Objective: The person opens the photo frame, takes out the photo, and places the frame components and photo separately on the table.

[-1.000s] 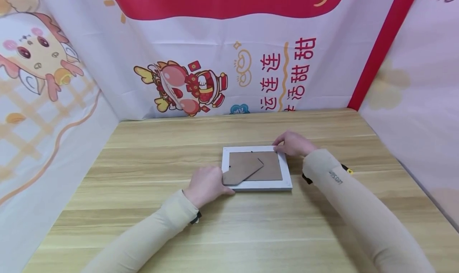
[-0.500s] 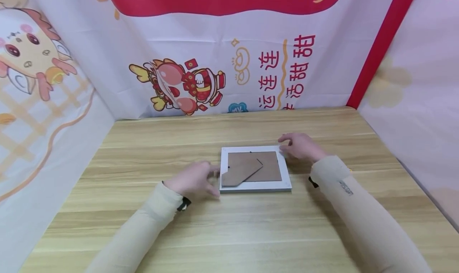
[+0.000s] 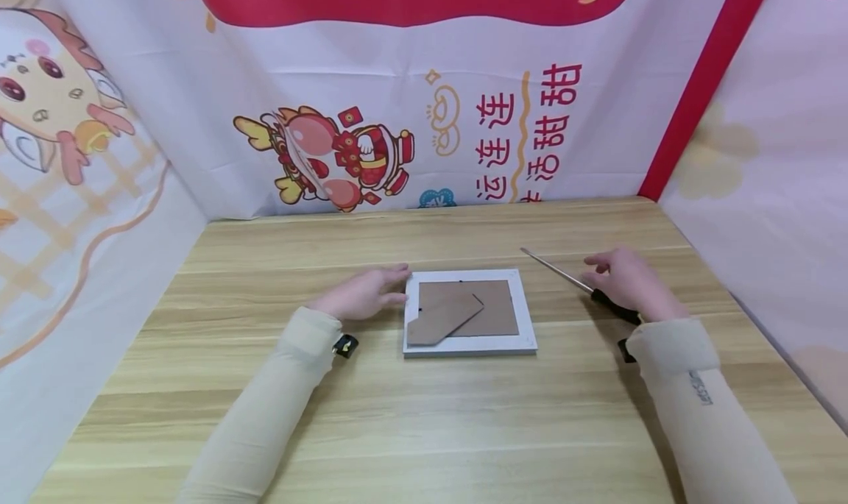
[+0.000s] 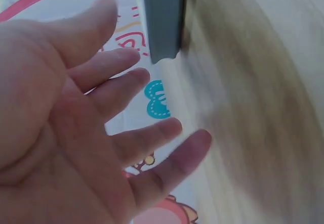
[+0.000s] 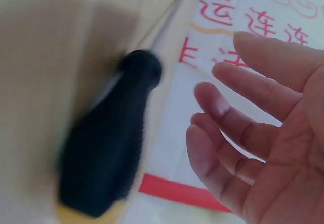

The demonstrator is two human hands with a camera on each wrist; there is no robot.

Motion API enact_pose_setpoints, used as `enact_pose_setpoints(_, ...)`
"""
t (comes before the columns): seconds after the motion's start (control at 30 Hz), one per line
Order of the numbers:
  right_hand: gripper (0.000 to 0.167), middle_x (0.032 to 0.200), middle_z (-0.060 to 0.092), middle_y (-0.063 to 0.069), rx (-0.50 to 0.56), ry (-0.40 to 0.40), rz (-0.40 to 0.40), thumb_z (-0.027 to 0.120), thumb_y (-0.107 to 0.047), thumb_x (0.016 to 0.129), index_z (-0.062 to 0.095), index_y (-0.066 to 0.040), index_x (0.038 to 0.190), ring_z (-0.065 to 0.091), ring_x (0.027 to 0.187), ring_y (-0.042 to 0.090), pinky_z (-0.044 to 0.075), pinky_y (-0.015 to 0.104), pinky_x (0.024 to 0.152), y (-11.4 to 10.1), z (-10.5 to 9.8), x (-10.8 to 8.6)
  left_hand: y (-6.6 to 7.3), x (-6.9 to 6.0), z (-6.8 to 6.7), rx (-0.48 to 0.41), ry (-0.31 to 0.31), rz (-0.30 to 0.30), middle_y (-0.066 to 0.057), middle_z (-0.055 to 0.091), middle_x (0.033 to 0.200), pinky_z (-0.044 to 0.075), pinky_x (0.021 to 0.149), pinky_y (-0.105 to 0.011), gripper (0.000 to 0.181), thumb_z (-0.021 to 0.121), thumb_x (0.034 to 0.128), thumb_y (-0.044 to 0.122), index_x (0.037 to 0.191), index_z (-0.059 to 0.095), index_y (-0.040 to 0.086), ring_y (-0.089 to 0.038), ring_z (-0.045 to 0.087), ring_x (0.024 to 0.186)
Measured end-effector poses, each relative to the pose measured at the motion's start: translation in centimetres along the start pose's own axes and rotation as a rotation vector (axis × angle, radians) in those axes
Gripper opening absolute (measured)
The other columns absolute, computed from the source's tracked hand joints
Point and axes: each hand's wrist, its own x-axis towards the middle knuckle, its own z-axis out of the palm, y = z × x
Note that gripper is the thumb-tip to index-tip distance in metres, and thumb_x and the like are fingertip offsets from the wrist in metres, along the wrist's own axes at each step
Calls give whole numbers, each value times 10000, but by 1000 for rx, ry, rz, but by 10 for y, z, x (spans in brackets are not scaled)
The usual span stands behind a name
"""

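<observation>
1 picture frame [image 3: 467, 313], 1 screwdriver [image 5: 126, 97], 2 sets of fingers [image 4: 172, 167], 2 sleeves [image 3: 265, 408] and 1 table [image 3: 477, 423].

Worktop [image 3: 424, 430]: pale wood-grain surface, streaks running side to side. Back cloth [image 3: 391, 70] hangs behind its far edge, white, faintly creased. Wavy-edged red panel [image 3: 411, 0] across the top. Cartoon dragon figure [image 3: 331, 158] printed sideways, head left, feet right. Gold looped motif [image 3: 446, 121] beside red Chinese characters [image 3: 495, 151]; wavy orange line [image 3: 525, 136] between the two columns. Blue-green motif [image 3: 437, 198] low, just above the worktop. Red band [image 3: 702, 84] slants down to the far right corner. Left cloth [image 3: 139, 283]: cartoon animal [image 3: 46, 84], pale orange lattice, curving line. Right cloth [image 3: 782, 232]: blurred yellowish flower [image 3: 715, 151], partial dark script at top.
</observation>
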Motion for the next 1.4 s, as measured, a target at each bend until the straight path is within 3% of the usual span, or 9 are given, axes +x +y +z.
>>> enact_pose_setpoints(0.17,451,1007,680,229,-29,-43,8,725,-240,892,651,55,1225,628,919,356,492,533,809,11,8,-3,1,-2,5,5,-21,-13,-60,245,1615,221,1172,-442,679,618,983,356,1551,326,127,-270,232,1471)
enact_pose_setpoints(0.43,268,891,686,114,-49,-96,27,764,-162,841,722,-1,1051,611,808,253,485,452,730,22,10,-5,6,-3,4,65,-36,-2,-66,194,1628,175,1175,-500,798,670,932,410,1563,273,127,-381,202,1464)
enact_pose_setpoints(0.8,347,852,677,88,55,-70,28,641,-191,953,645,60,1194,603,677,180,483,351,625,16,-8,-18,9,0,8,138,-35,-53,-18,191,1630,161,1117,-675,810,649,922,473,1570,259,183,-442,242,1435)
enact_pose_setpoints(0.97,325,985,690,205,75,47,-1,608,-180,976,652,52,1199,638,798,255,494,379,683,6,-18,-23,9,1,8,147,-25,-42,-25,212,1625,189,1112,-671,806,657,916,467,1564,274,176,-423,271,1430)
enact_pose_setpoints(1.17,389,1061,703,218,88,210,-66,741,-252,904,699,-8,1204,663,891,307,522,373,699,-16,-25,-28,6,2,9,127,-17,-24,-36,237,1617,232,1144,-570,813,685,900,452,1554,295,167,-344,282,1443)
enact_pose_setpoints(1.27,352,1029,721,165,72,253,-133,802,-266,850,751,-67,1135,672,872,271,537,360,695,-29,-25,-30,4,2,10,109,-12,-10,-52,246,1613,259,1154,-490,812,697,897,432,1549,305,150,-297,283,1449)
enact_pose_setpoints(1.4,249,915,731,-6,55,298,-272,858,-219,788,798,-152,1021,662,815,160,519,268,677,-44,-17,-27,2,2,11,98,-9,-3,-59,247,1612,273,1153,-458,817,706,892,421,1547,308,139,-284,285,1450)
